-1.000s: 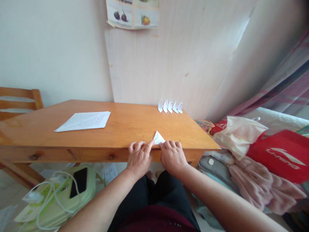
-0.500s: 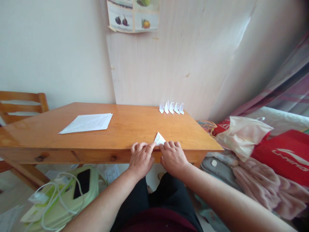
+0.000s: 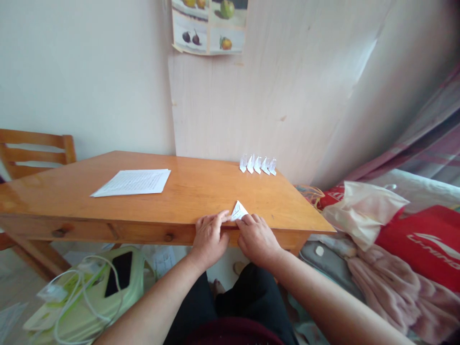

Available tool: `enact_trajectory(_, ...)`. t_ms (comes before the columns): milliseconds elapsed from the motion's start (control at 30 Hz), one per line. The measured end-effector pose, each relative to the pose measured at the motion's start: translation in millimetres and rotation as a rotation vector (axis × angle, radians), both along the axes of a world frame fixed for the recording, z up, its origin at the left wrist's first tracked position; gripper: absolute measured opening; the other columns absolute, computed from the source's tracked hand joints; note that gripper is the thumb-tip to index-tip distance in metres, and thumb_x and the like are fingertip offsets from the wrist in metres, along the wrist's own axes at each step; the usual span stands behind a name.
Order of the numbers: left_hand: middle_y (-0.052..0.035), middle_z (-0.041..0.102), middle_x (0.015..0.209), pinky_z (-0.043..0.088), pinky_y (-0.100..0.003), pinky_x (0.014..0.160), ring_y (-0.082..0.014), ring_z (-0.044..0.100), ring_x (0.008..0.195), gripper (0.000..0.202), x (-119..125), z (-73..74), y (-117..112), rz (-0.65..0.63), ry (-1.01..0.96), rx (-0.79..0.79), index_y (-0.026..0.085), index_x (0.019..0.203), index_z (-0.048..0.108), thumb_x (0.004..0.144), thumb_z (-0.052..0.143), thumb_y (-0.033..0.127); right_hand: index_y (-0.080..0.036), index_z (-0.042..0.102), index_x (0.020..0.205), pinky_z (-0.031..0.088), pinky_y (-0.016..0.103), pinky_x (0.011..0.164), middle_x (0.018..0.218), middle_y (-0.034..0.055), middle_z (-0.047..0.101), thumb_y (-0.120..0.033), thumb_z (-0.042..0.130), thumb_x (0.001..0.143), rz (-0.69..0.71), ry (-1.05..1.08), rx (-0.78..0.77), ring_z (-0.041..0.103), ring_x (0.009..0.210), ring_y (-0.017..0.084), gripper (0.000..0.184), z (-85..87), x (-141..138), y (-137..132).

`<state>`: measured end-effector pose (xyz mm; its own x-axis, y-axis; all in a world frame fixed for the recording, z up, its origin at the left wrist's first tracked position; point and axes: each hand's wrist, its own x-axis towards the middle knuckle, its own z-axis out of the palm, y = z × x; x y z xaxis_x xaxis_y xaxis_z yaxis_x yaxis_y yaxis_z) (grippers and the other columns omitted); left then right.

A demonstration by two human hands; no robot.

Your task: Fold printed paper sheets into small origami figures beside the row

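Note:
A small white sheet of paper folded into a triangle point(image 3: 238, 211) lies at the front edge of the wooden table, its point facing the wall. My left hand point(image 3: 211, 235) rests on the table edge with fingers bent, and its fingertips touch the paper's left corner. On the other side, my right hand point(image 3: 257, 237) has its curled fingers pressed on the paper's lower right part, covering that corner. Both thumbs hang below the tabletop edge. Farther back stand several small folded paper pieces point(image 3: 258, 165) in a row near the wall.
A stack of printed sheets point(image 3: 132, 182) lies on the left of the table point(image 3: 194, 187). Below it, a pale green stool point(image 3: 132, 278) carries a black phone point(image 3: 119, 273) and white cables. Red bags point(image 3: 424, 239) and a pink blanket point(image 3: 388, 282) lie to the right.
The view has shifted slightly. My left fingers have drawn together and lie lower beside the paper's left corner. My right hand stays on the paper.

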<state>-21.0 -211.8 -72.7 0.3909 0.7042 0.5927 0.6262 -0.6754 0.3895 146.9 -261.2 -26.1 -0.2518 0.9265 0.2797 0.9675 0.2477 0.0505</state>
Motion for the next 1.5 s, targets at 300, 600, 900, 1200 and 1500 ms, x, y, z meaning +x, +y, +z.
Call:
enact_trajectory(300,-0.0061,0.067,0.121,0.036,-0.043,0.099,-0.0261,0.057,0.115,0.048,-0.8,5.3,0.5,0.024,0.031,-0.01,0.023,0.128,0.053,0.082,0.054,0.011,-0.016,0.066,0.107,0.039,0.038,0.092,0.106,0.0123,0.063,-0.02,0.054,0.085,0.051,-0.026,-0.035,0.052,0.103,0.026,0.026,3.1,4.5,7.2)
enact_trajectory(600,-0.0053,0.065,0.119,0.037,-0.042,0.096,-0.0265,0.055,0.111,0.036,3.2,10.0,-2.2,0.079,0.1,-0.006,0.026,0.118,0.061,0.084,0.057,0.016,-0.021,0.063,0.12,0.042,0.037,0.085,0.107,0.0109,0.061,-0.027,0.054,0.084,0.018,-0.019,-0.03,0.054,0.1,0.026,0.038,5.2,0.5,6.3)
enact_trajectory(900,-0.0055,0.065,0.115,0.038,-0.041,0.093,-0.0264,0.056,0.111,0.028,3.7,15.0,-1.0,0.097,0.111,-0.037,0.026,0.111,0.062,0.085,0.058,0.018,-0.024,0.067,0.118,0.042,0.036,0.085,0.107,0.0107,0.062,-0.028,0.056,0.087,0.037,-0.035,-0.07,0.055,0.1,0.026,0.033,15.5,-3.1,7.6)
enact_trajectory(1200,-0.0053,0.066,0.112,0.039,-0.041,0.09,-0.027,0.057,0.11,0.024,8.3,19.9,7.5,0.13,0.109,-0.062,0.026,0.11,0.066,0.086,0.064,0.026,-0.018,0.063,0.126,0.045,0.032,0.091,0.112,0.0097,0.067,-0.02,0.051,0.089,-0.071,0.403,0.082,0.061,0.106,0.022,0.038,2.0,44.1,32.7)
enact_trajectory(1500,-0.0018,0.067,0.107,0.038,-0.04,0.086,-0.0249,0.058,0.107,0.013,6.3,24.0,8.0,0.094,0.095,-0.089,0.027,0.097,0.067,0.085,0.069,0.023,-0.015,0.054,0.132,0.044,0.033,0.087,0.108,0.0073,0.069,-0.017,0.062,0.078,0.044,0.516,0.016,0.06,0.098,0.022,0.054,-11.6,36.6,45.9)
